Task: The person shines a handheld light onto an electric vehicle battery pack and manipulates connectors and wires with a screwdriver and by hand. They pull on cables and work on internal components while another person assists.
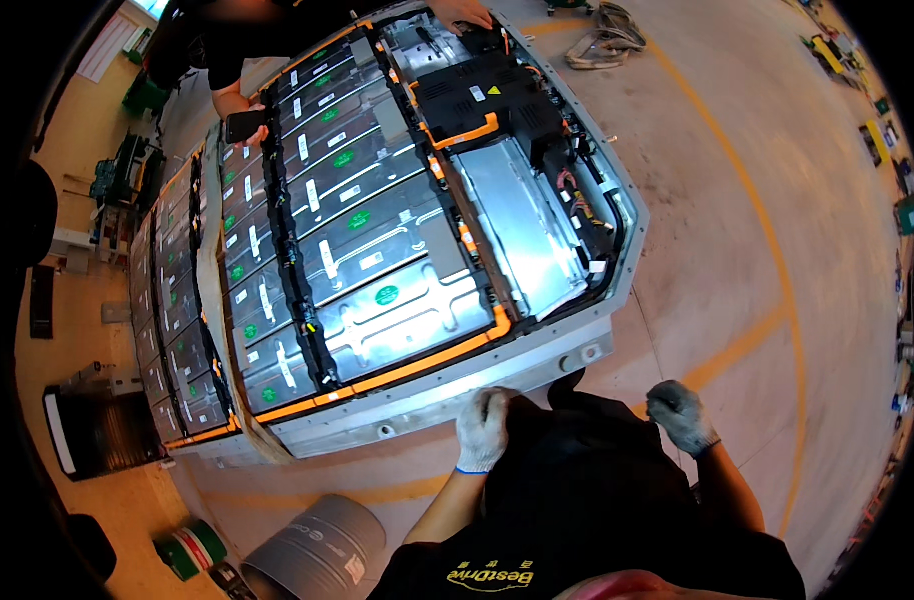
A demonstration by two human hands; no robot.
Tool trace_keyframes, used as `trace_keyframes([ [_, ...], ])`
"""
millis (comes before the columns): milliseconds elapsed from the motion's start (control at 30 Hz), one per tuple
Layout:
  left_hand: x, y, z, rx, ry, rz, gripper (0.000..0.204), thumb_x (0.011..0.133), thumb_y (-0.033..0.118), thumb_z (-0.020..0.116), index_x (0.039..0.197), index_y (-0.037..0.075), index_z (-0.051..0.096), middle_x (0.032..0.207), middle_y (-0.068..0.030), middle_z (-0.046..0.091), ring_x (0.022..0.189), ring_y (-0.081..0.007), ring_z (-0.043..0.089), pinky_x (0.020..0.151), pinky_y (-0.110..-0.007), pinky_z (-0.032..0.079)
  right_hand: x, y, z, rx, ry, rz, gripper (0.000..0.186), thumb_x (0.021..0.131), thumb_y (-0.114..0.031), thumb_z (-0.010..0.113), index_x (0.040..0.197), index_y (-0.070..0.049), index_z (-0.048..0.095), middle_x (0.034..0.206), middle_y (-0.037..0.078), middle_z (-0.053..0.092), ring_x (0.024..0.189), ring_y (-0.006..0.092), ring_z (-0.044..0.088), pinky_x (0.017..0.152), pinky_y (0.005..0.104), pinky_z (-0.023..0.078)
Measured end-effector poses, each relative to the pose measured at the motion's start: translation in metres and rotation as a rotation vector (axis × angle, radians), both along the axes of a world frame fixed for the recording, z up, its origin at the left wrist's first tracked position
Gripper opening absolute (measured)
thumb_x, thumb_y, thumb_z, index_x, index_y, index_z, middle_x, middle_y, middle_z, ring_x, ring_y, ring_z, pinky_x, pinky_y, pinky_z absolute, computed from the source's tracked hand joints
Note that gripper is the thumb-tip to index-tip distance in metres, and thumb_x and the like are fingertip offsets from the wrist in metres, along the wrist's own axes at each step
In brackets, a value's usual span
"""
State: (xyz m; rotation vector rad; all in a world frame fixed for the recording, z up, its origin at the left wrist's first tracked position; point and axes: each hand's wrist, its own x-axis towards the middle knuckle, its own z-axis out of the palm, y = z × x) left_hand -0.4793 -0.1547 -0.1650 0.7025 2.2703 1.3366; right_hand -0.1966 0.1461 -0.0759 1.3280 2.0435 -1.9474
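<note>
Before me lies a large open battery pack with rows of silver modules (407, 305), orange cables (417, 362) and a pale metal rim (437, 402). My left hand (482, 432), in a light knitted glove, is closed just at the near rim, beside my black clothing; its fingertips are turned away, so what they hold, if anything, is hidden. To the right, apart from the pack, my gloved right hand (683, 416) hangs over the floor with curled fingers and nothing visible in it. A fabric strap (212, 290) runs across the modules.
Across the pack, another person's hand holds a black phone (245, 125); another hand (461, 14) rests at the far corner by a black box (487, 98). A grey drum (317, 550) and a green drum (190, 546) stand lower left. Bundled straps (607, 38) lie on the floor (697, 200).
</note>
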Motion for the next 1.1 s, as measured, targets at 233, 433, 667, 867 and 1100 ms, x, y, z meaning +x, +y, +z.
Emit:
trace_keyframes([
  [233,0.04,0.081,0.046,0.0,0.01,0.216,0.02,0.11,0.016,0.072,0.111,-0.001,0.083,0.102,-0.0221,0.084,0.094,-0.0432,0.082,0.085,-0.047,0.064,0.018,0.143,0.024,0.029,0.053,-0.091,0.014,0.109,0.001,0.071,0.122,0.002,0.074,0.105,0.01,0.076,0.092,0.0181,0.077,0.086,0.036,0.068],
  [433,0.058,0.219,0.067,0.257,-0.524,-0.025,0.031,0.106,0.021,0.078,0.125,-0.004,0.085,0.115,-0.0166,0.082,0.106,-0.0286,0.079,0.097,-0.041,0.062,-0.043,0.256,0.054,0.099,0.195,0.063,0.019,0.105,0.006,0.069,0.124,0.003,0.074,0.105,0.011,0.076,0.093,0.0191,0.078,0.086,0.037,0.067],
  [667,0.041,0.422,0.036,0.431,-0.945,-0.425,0.037,0.116,0.03,0.073,0.138,-0.001,0.074,0.126,-0.0114,0.075,0.116,-0.0219,0.07,0.103,-0.037,0.059,-0.109,0.341,0.084,0.325,0.238,0.507,0.033,0.097,0.012,0.074,0.129,0.004,0.079,0.101,0.013,0.078,0.092,0.0245,0.079,0.082,0.0392,0.063],
  [867,0.015,0.549,0.061,0.504,-0.999,-0.57,0.049,0.124,0.04,0.062,0.148,-0.002,0.069,0.13,-0.0112,0.073,0.118,-0.0204,0.07,0.104,-0.037,0.058,-0.154,0.434,0.086,0.473,0.251,0.558,0.02,0.095,-0.001,0.092,0.112,-0.002,0.082,0.098,0.012,0.079,0.086,0.0254,0.074,0.074,0.0389,0.057],
  [1100,-0.07,0.637,0.053,0.398,-0.817,-0.424,0.048,0.121,0.045,0.068,0.133,-0.001,0.079,0.117,-0.0129,0.08,0.109,-0.0235,0.076,0.099,-0.039,0.061,-0.251,0.544,0.058,0.351,0.255,0.694,0.019,0.095,-0.004,0.093,0.11,-0.003,0.08,0.097,0.012,0.077,0.083,0.0248,0.073,0.071,0.0395,0.056],
])
